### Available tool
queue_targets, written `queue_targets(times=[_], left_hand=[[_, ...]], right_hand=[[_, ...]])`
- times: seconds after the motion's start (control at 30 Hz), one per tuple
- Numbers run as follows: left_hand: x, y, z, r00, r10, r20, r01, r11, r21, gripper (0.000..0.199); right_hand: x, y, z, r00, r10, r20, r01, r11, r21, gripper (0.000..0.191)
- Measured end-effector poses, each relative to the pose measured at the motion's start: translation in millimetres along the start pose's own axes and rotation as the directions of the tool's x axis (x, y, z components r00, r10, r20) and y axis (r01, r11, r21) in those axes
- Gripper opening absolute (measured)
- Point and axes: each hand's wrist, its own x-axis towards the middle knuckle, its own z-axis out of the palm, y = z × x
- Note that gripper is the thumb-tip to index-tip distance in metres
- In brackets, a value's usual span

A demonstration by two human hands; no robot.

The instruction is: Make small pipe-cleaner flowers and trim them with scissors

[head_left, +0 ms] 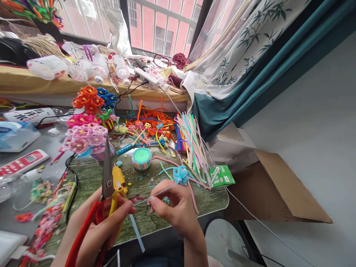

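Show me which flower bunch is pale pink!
The pale pink bunch is the lowest one in the picture, above a striped pot. The others are the hot pink bunch, orange bunch and dark blue bunch.

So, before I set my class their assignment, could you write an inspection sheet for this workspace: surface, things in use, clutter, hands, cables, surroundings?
Surface: green mat, strewn with scraps.
Things in use: red-handled scissors, pale-blue strip; blue fuzzy flower nearby.
Clutter: bundled fuzzy stems, plastic bottles on the ledge.
Hands: left holds the scissors, a yellow tool against it, grip unclear; right pinches the strip.
Cables: black cable at left; power strip with plugs on the ledge.
Surroundings: barred window, teal curtain, open cardboard box.
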Motion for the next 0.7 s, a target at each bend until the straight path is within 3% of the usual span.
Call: queue_targets(times=[0.2, 0.3, 0.47, 0.6, 0.7], left_hand=[[6, -5, 12.1, 0.996, -0.081, 0.044, 0.085, 0.992, -0.089, 0.067], [7, -4, 21.4, 0.998, -0.064, 0.002, 0.064, 0.992, -0.107, 0.068], [10, -5, 45.2, 0.993, -0.006, -0.114, -0.008, 0.992, -0.123, 0.063], [19, -10, 50.4, 0.982, 0.031, -0.184, -0.048, 0.995, -0.083, 0.066], [27, -14, 44.5, 0.977, 0.058, -0.204, -0.067, 0.997, -0.036, 0.07]], right_hand=[[5, 16, 5, 0.995, 0.003, -0.101, -0.007, 0.999, -0.044, 0.01], [10, 23, 9, 0.989, -0.007, -0.149, -0.007, 0.996, -0.089, 0.01], [24, 32, 10, 0.981, 0.076, -0.179, -0.074, 0.997, 0.021, 0.021], [50, 36, -5, 0.969, 0.112, -0.222, -0.112, 0.994, 0.012, 0.037], [80, 37, -25, 0.96, 0.112, -0.256, -0.116, 0.993, -0.001, 0.035]])
